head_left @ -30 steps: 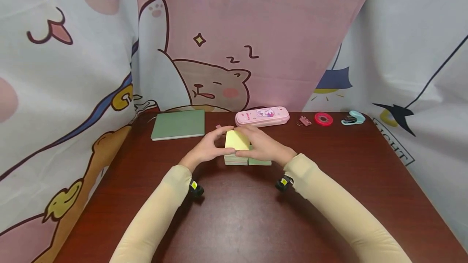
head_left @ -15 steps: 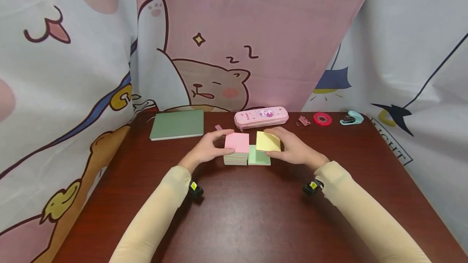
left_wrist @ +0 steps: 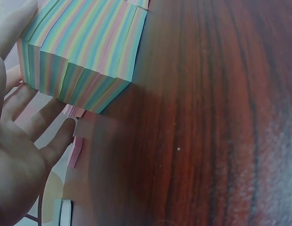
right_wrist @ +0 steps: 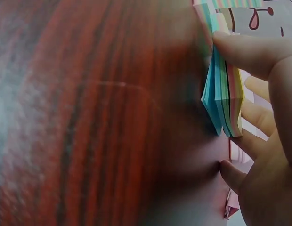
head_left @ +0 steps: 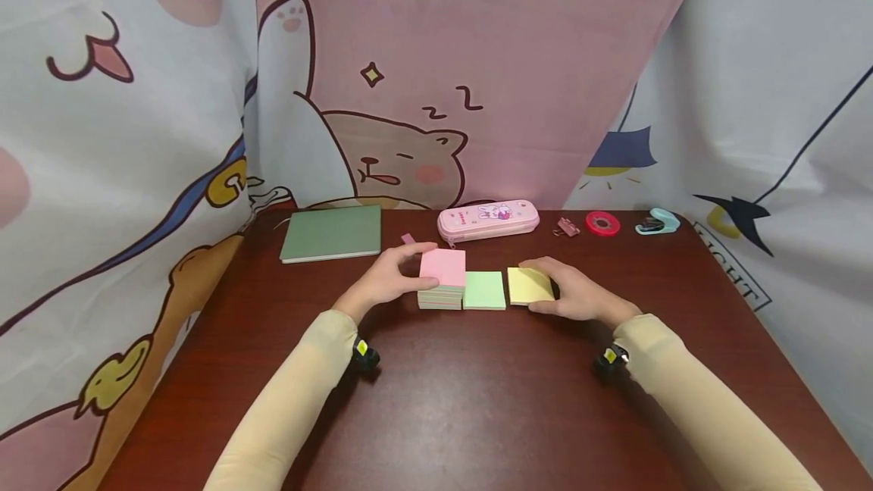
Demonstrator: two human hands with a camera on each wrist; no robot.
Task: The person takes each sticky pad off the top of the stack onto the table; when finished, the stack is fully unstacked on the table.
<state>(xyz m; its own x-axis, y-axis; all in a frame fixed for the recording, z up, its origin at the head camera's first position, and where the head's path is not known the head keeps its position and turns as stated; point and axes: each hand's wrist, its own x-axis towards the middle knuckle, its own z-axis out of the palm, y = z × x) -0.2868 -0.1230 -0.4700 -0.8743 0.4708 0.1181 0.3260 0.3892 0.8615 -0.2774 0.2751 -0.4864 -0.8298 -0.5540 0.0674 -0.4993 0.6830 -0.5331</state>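
Note:
A tall stack of sticky notes [head_left: 442, 270] stands mid-table, its top sheet pink and its sides striped in several pastel colours. My left hand [head_left: 385, 275] holds it from the left, thumb at the front edge and fingers at the back. Close against its right side lies a low green-topped sticky note pad [head_left: 484, 290]. Farther right, my right hand [head_left: 580, 290] pinches a yellow-topped sticky note pad [head_left: 530, 286] between thumb and fingers, a narrow gap from the green one. In the right wrist view, blue bottom sheets [right_wrist: 211, 96] of this pad splay away from the rest.
A green notebook [head_left: 332, 233] lies at the back left. Along the back edge are a pink pencil case [head_left: 488, 220], a pink binder clip [head_left: 568, 226], a red tape roll [head_left: 603, 223] and a light-blue tape dispenser [head_left: 658, 221]. A small pink item [head_left: 408, 239] lies behind the left hand.
My right hand has lifted the yellow-topped pad off the tall stack, carried it right past the green pad and lowered it. Pink now tops the stack. My left hand has stayed in place.

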